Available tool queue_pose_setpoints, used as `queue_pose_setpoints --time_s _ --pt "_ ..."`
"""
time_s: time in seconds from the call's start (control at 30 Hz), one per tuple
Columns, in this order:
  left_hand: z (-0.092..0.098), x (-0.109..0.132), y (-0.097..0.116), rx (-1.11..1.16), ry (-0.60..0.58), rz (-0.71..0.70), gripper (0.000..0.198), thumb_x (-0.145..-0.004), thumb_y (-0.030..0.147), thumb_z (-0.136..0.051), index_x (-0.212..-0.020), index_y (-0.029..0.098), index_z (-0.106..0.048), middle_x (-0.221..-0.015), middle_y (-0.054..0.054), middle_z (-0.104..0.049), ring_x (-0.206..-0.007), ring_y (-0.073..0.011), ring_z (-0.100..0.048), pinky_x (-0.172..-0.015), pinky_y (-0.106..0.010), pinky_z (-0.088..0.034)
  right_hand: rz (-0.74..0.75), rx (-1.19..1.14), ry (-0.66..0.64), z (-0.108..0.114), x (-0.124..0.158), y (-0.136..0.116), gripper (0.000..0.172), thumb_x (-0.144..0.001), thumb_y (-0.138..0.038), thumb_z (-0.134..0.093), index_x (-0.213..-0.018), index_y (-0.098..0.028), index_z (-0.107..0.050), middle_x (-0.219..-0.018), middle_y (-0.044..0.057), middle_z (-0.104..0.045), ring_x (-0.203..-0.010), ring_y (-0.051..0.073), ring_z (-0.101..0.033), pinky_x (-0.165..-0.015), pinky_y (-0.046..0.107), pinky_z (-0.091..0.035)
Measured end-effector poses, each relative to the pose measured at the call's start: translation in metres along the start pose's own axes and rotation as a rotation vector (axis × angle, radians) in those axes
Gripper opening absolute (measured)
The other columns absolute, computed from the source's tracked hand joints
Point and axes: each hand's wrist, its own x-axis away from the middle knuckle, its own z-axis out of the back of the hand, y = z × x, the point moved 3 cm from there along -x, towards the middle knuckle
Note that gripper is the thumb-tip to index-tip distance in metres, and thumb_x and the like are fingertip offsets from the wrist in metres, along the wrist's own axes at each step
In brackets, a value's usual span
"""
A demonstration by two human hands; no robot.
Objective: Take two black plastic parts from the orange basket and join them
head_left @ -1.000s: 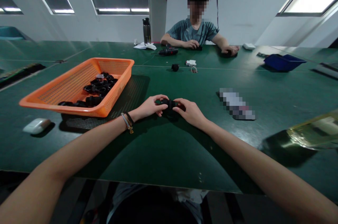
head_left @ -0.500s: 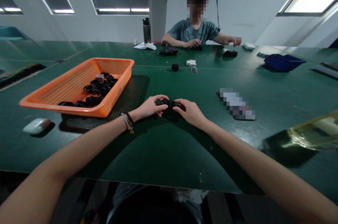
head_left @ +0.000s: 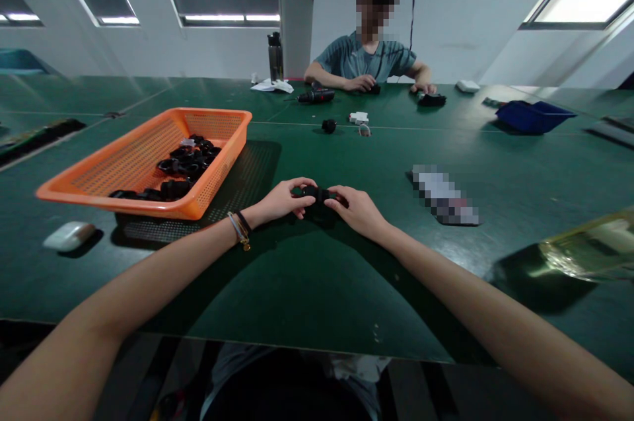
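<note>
Both of my hands meet at the middle of the green table (head_left: pixel 307 275) around one small black part (head_left: pixel 317 194). My left hand (head_left: pixel 282 200) pinches its left end with curled fingers. My right hand (head_left: pixel 356 210) grips its right end, fingers closed. The part rests just above the table top between them. To the left stands an orange mesh basket (head_left: pixel 123 166) holding several black ring-shaped parts (head_left: pixel 185 166).
A white oval object (head_left: pixel 68 235) lies front left. A blurred flat item (head_left: pixel 443 195) lies to the right, a yellowish transparent thing (head_left: pixel 589 252) at the right edge. Across the table a seated person (head_left: pixel 369 57) handles black parts; a blue tray (head_left: pixel 532 115), a bottle (head_left: pixel 275 57) and a black tool (head_left: pixel 316 97) are nearby.
My hands and the black part have stayed in place. The person opposite drew an outstretched arm back to a black object on the table.
</note>
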Motion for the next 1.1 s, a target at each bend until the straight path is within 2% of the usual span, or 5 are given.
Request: queue_pose_setpoints --time_s 0.23,0.4,0.57,1.1 --pt "0.0001 -0.0008 0.0014 0.076 0.004 0.046 0.032 -0.071 0.014 -0.057 -0.103 0.014 -0.051 -0.082 -0.001 -0.054 -0.043 -0.001 -0.051 -0.043 -0.015 -0.046 0.034 -0.031 0.071 0.0012 0.0006 -0.0004 0.019 -0.078 -0.026 -0.052 -0.092 -0.017 -0.06 -0.08 0.006 -0.062 -0.072 0.016 -0.054 -0.065 0.029 -0.042" --pt "0.0007 -0.0023 -0.0007 0.095 -0.005 0.068 0.035 -0.071 0.014 -0.057 -0.105 0.013 -0.05 -0.07 0.002 -0.054 -0.043 -0.0026 -0.051 -0.044 -0.016 -0.046 0.074 -0.136 0.096 -0.0005 0.0035 0.0009 0.03 -0.072 -0.022 -0.058 -0.102 -0.018 -0.053 -0.085 0.004 -0.06 -0.075 0.016 -0.055 -0.071 0.031 -0.045" --pt "0.0012 -0.0019 -0.0007 0.069 -0.006 0.046 0.034 -0.071 0.015 -0.058 -0.104 0.014 -0.051 -0.081 0.0 -0.054 -0.043 -0.0013 -0.052 -0.043 -0.015 -0.046 0.071 -0.155 0.079 0.0003 0.0039 -0.0001 0.027 -0.071 -0.02 -0.059 -0.097 -0.017 -0.053 -0.08 0.003 -0.059 -0.072 0.014 -0.055 -0.068 0.029 -0.044" --pt "0.0009 -0.0015 -0.0013 0.036 -0.007 0.05 0.034 -0.072 0.016 -0.057 -0.106 0.014 -0.05 -0.084 -0.002 -0.055 -0.043 -0.0014 -0.052 -0.044 -0.016 -0.046 0.04 -0.106 0.063 -0.0002 0.0025 0.0003 0.023 -0.074 -0.023 -0.057 -0.097 -0.019 -0.056 -0.08 0.003 -0.06 -0.07 0.014 -0.053 -0.067 0.03 -0.043"
